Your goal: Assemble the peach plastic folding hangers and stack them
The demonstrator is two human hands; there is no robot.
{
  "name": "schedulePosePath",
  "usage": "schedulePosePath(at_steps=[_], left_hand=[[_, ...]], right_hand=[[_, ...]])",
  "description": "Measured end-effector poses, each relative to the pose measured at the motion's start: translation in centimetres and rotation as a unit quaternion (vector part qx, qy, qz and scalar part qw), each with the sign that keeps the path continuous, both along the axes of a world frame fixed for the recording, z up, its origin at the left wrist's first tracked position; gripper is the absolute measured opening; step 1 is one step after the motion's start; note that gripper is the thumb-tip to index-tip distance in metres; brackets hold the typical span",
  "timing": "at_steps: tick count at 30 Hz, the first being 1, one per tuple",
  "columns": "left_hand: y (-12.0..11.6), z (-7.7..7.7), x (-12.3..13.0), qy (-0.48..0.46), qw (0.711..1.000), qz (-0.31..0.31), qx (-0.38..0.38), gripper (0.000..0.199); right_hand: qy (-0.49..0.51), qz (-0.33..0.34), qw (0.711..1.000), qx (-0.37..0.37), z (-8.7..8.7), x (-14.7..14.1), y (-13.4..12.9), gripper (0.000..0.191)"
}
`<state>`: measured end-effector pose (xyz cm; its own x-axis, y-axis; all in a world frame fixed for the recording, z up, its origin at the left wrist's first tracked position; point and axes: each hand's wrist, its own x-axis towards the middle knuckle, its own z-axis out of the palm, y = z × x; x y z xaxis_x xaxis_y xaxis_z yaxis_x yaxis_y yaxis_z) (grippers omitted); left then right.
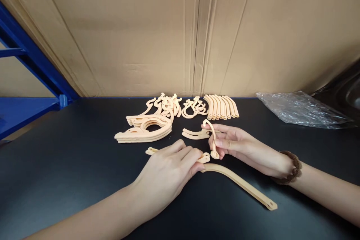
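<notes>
My left hand [171, 167] is closed around a cream plastic hanger arm [205, 158], whose two ends stick out past the fingers. Below it, a longer hanger arm [239, 182] slopes down to the right; its upper end meets my left thumb, and I cannot tell if it is gripped. Between thumb and fingers, my right hand [239, 144] pinches a hanger hook [213, 137], curved end up and round base down. The hook's base is just right of the left hand's piece, apart from it. Behind the right fingers lie curved cream pieces [194, 134], partly hidden.
A stack of folded hangers [149, 135] stands left of centre on the black table [70, 165]. Behind are loose hooks [194, 107], a heap of curved parts [165, 105] and a row of hanger arms [221, 107]. A clear plastic bag [300, 108] lies at right. Cardboard [135, 37] backs the table.
</notes>
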<state>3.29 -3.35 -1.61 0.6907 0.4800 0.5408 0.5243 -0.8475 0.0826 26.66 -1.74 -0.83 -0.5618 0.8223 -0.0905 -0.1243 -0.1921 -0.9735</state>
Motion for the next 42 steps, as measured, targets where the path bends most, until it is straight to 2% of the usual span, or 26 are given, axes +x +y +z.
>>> schedulePosePath(at_steps=[3, 9, 15, 30, 36, 39, 42], left_hand=[[0.1, -0.1, 0.0, 0.002, 1.000, -0.009, -0.013, 0.036], [0.1, -0.3, -0.1, 0.043, 0.999, -0.016, -0.027, 0.036], [0.2, -0.5, -0.2, 0.026, 0.999, -0.005, -0.026, 0.036], [0.2, -0.5, 0.0, 0.040, 0.999, 0.027, 0.023, 0.043], [-0.1, 0.4, -0.1, 0.065, 0.997, 0.026, 0.017, 0.039], [-0.4, 0.9, 0.2, 0.057, 0.998, 0.028, 0.021, 0.038], [-0.5, 0.9, 0.6, 0.039, 0.998, 0.021, 0.032, 0.042]], right_hand=[[-0.008, -0.003, 1.000, 0.002, 0.2, -0.2, -0.1, 0.042], [0.007, 0.014, 1.000, 0.016, 0.6, -0.6, -0.4, 0.021], [0.000, -0.026, 0.999, 0.019, 0.3, -0.7, -0.5, 0.029], [-0.045, -0.106, 0.993, 0.038, -0.1, -1.3, -1.3, 0.032], [-0.052, -0.128, 0.990, 0.041, 0.3, -1.4, -1.1, 0.038], [-0.054, -0.126, 0.990, 0.043, 0.1, -1.7, -1.3, 0.036], [-0.053, -0.085, 0.994, 0.045, -0.1, -2.3, -1.7, 0.037]])
